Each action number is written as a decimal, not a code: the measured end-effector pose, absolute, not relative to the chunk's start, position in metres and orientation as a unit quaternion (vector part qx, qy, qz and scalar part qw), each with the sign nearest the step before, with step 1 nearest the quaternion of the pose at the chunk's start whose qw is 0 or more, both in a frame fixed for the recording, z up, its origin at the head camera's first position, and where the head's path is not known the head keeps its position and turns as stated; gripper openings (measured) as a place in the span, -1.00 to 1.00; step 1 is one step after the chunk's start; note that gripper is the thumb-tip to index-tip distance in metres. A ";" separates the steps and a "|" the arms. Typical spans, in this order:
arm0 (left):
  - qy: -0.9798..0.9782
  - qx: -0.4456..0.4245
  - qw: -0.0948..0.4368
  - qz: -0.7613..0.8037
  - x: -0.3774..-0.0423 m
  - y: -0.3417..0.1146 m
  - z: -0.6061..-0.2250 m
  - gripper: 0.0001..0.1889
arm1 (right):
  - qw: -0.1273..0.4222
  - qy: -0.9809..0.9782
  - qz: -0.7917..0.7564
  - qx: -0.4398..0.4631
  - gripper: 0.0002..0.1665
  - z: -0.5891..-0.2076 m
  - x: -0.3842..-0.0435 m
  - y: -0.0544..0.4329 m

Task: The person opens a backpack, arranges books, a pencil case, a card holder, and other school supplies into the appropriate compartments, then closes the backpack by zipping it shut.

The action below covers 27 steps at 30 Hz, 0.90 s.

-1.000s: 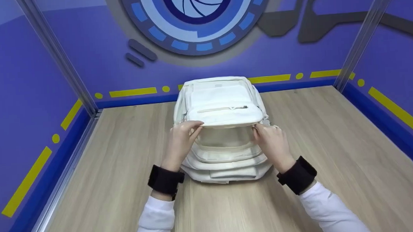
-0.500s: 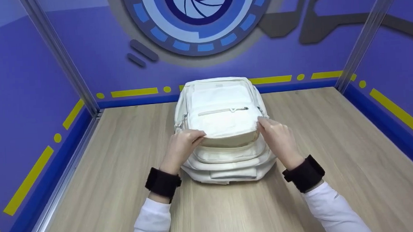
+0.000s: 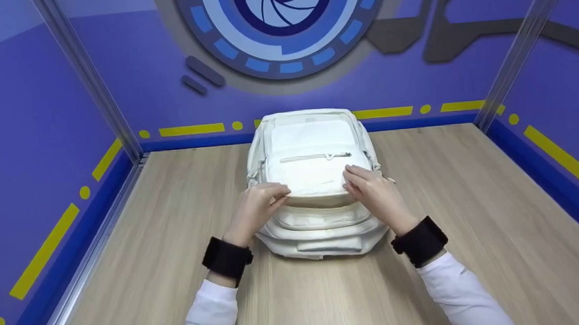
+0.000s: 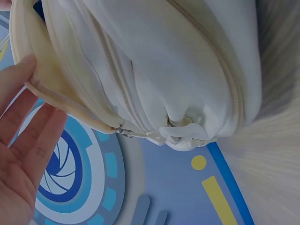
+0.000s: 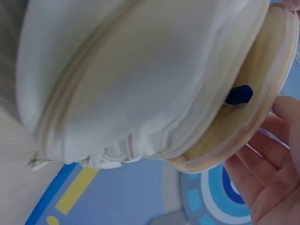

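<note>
A white backpack (image 3: 312, 131) lies on the table against the back wall, its front pocket unzipped. My left hand (image 3: 258, 205) pinches the left part of the pocket flap's edge, with the thumb inside and the fingers outside in the left wrist view. The right hand (image 3: 379, 193) holds the same flap (image 3: 312, 180) farther right, thumb at its zip edge and fingers behind. Between flap and bag there is a narrow gap. Inside the pocket a small dark blue thing (image 5: 240, 94) shows in the right wrist view; its kind is unclear. A metal zip pull (image 4: 123, 131) hangs at the pocket's end.
The wooden table (image 3: 184, 237) reaches out on both sides of the bag and in front of it. Purple-blue printed panels (image 3: 131, 81) enclose the left, back and right, with metal posts (image 3: 86, 74) at the corners.
The flap has come down toward the bag's front, narrowing the pocket's opening. Both hands moved down with it; the right one first shifted outward, then back inward along the flap.
</note>
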<state>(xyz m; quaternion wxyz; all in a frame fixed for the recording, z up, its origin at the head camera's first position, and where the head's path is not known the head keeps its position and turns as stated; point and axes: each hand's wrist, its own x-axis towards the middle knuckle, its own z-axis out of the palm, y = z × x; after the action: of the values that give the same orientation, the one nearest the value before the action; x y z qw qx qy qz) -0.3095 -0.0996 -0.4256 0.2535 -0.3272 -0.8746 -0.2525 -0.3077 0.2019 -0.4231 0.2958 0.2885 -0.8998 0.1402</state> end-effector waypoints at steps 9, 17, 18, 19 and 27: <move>-0.869 -0.213 0.231 -0.382 -0.326 -0.120 -0.422 -0.77 | 0.308 -0.889 0.151 0.304 -0.60 -0.432 -0.309 0.206; -0.911 -0.109 0.137 -0.374 -0.372 -0.122 -0.420 -0.66 | 0.310 -0.888 0.151 0.304 -0.56 -0.434 -0.309 0.208; -0.916 -0.108 0.126 -0.366 -0.377 -0.121 -0.420 -0.66 | 0.309 -0.888 0.150 0.305 -0.56 -0.433 -0.309 0.208; -0.919 -0.108 0.118 -0.361 -0.382 -0.120 -0.421 -0.67 | 0.308 -0.889 0.149 0.305 -0.56 -0.433 -0.309 0.207; -0.928 -0.069 0.114 -0.347 -0.401 -0.114 -0.419 -0.79 | 0.299 -0.893 0.146 0.303 -0.57 -0.431 -0.308 0.206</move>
<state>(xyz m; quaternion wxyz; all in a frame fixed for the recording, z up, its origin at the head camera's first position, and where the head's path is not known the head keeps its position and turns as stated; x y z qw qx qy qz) -0.4007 -0.1136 -0.4192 0.1138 -0.0692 -0.9284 -0.3470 -0.3077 0.2065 -0.4312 0.2989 0.3025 -0.8931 0.1464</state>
